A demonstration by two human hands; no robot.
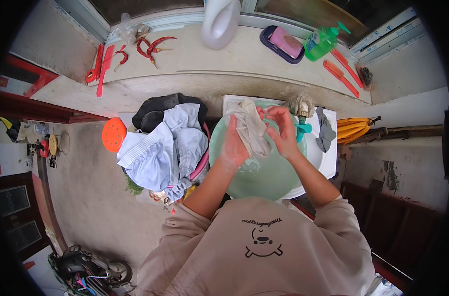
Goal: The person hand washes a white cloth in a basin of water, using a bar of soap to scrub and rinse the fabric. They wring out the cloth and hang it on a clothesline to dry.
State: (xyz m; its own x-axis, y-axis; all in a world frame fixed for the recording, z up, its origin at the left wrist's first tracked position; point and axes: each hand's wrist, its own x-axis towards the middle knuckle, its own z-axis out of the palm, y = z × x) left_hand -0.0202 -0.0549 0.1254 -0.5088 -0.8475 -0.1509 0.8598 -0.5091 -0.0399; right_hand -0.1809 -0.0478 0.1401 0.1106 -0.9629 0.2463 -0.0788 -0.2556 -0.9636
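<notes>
My left hand [235, 148] grips a wet, off-white cloth [248, 127], possibly a sock, with the thumb on its near face. Just right of the cloth, my right hand [282, 130] has its fingers curved and apart, and nothing shows between them. Whether its fingertips brush the cloth is hard to see. Both hands are over a pale green basin [265, 181] of cloudy water with some suds. The basin stands on a white sink [327, 159]. Behind my right hand is a tap with a teal handle [303, 128].
Left of the basin, light blue clothing [150, 155] and dark clothing [154, 107] fill a pink-rimmed tub [201, 166]. A grey cloth [324, 129] lies on the sink's right edge. The ledge holds pink soap [285, 41], a green pump bottle [320, 42], a white jug [220, 26] and brushes [341, 77].
</notes>
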